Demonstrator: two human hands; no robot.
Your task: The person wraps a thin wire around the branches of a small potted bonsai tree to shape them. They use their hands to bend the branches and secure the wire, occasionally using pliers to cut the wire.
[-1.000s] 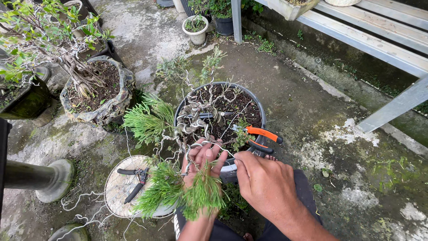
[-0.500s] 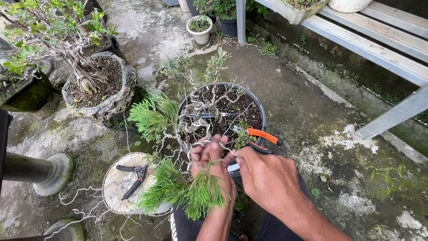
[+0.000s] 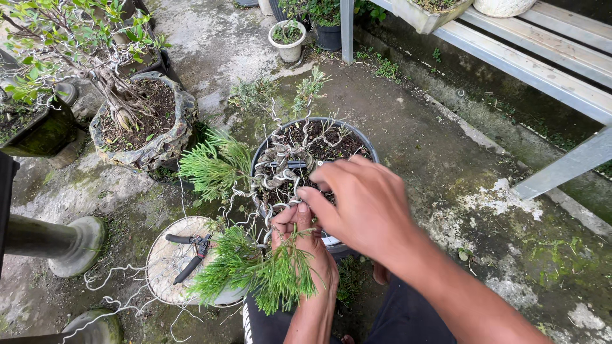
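Because the right hand (image 3: 363, 204) covers the pot's (image 3: 366, 143) near rim, whatever lies under it is hidden. From that black pot a wire-wrapped trunk (image 3: 274, 175) bends forward, carrying green foliage (image 3: 261, 271). Left hand (image 3: 306, 251) fingers close around the branch; right fingers curl loosely, fingertips (image 3: 306, 193) at the wire.

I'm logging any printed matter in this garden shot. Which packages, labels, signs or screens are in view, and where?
None are in view: only the wired bonsai under both hands, plain plant pots, black pliers on a round white stand, and a metal bench.
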